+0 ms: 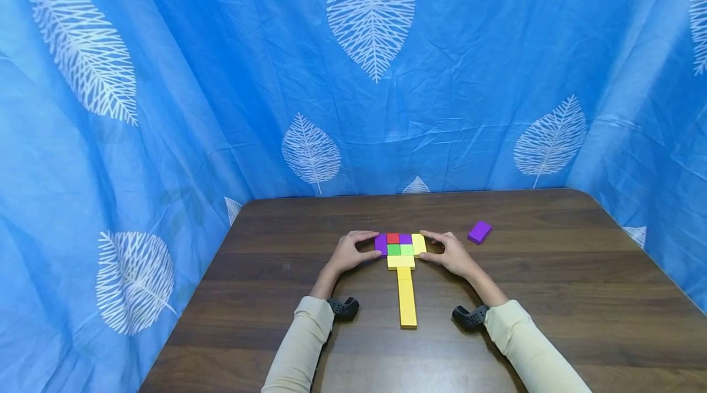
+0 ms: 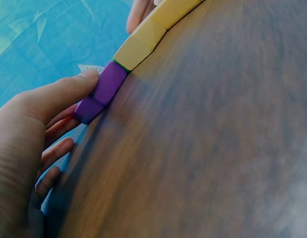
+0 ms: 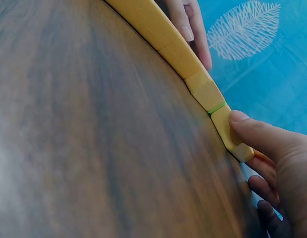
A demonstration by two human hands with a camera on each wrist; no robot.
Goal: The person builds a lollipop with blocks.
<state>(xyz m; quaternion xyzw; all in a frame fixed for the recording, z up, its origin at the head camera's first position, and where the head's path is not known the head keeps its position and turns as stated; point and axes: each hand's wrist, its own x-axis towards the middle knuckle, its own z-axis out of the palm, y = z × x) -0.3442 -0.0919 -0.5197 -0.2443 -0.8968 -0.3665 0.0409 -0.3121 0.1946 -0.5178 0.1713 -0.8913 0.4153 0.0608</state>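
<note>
Coloured blocks lie flat on the table in a T-like shape. My left hand [image 1: 347,253] pinches the purple block [image 1: 380,245] at the left end, thumb on its near edge and fingers at the far one. At the opposite end, my right hand [image 1: 454,255] pinches a yellow block [image 1: 419,244] the same way. Between these sit a red block [image 1: 393,238], a small purple block [image 1: 405,238] and two green blocks [image 1: 393,250]. Below them is a crosswise yellow block [image 1: 401,263], with a yellow stem [image 1: 406,301] running toward me.
A loose purple block [image 1: 479,232] lies beyond the right hand. The dark wooden table [image 1: 552,270] ends at a blue leaf-print curtain [image 1: 442,104] behind and at the sides. Black wrist devices [image 1: 343,309] sit at both cuffs, close over the table.
</note>
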